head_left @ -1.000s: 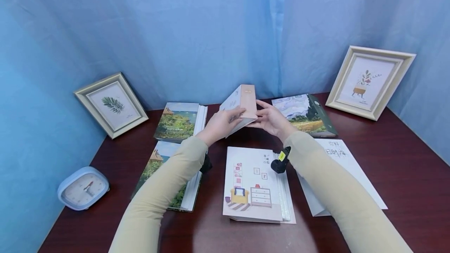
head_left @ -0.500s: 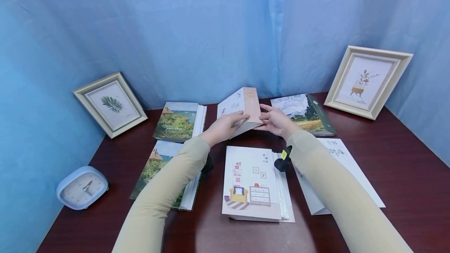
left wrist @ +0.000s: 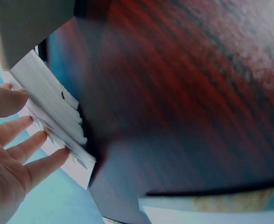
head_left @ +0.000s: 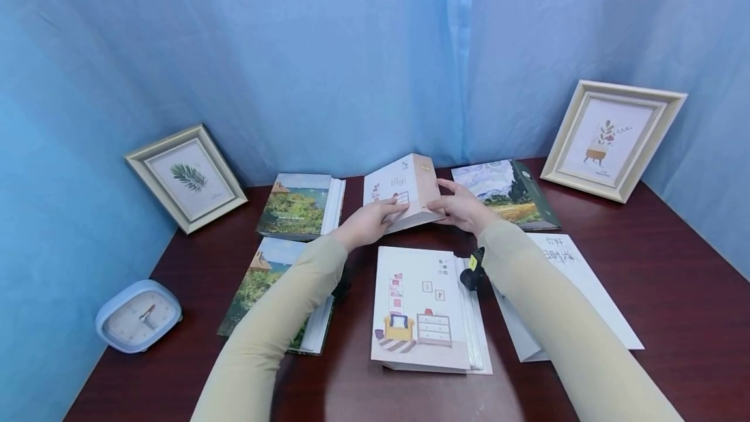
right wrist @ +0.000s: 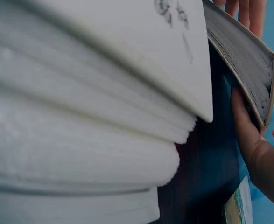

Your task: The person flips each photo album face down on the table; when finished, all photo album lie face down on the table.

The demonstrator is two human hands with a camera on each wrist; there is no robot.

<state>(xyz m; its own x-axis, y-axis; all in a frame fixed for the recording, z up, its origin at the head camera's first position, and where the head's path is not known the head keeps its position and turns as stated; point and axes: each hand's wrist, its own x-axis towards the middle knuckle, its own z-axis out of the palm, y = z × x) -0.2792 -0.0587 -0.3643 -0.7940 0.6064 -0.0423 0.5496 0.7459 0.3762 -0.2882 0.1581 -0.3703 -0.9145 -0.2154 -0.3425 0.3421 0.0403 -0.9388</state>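
At the back centre, a white-and-pink photo album [head_left: 398, 181] with a furniture drawing is tilted, its pale pink spine facing right. My right hand [head_left: 460, 206] holds the spine side; in the right wrist view, part of this hand [right wrist: 263, 154] lies under the album [right wrist: 249, 58]. My left hand [head_left: 368, 223] touches the cover near its front edge. In the left wrist view its spread fingers [left wrist: 48, 163] look nearly straight, and the thumb lies by the page edge. A matching album [head_left: 422, 305] lies in front of both hands.
Two landscape-painting albums [head_left: 299, 204] lie at left, one partly under the left sleeve. A green-spined album [head_left: 504, 194] and a white album [head_left: 577, 285] lie at right. Picture frames [head_left: 196, 174] stand at both back corners; a blue clock [head_left: 139, 315] stands at far left.
The held album has come down and its cover has tipped back to face upward more. My left fingers now lie on the cover; the right hand has stayed at the spine.
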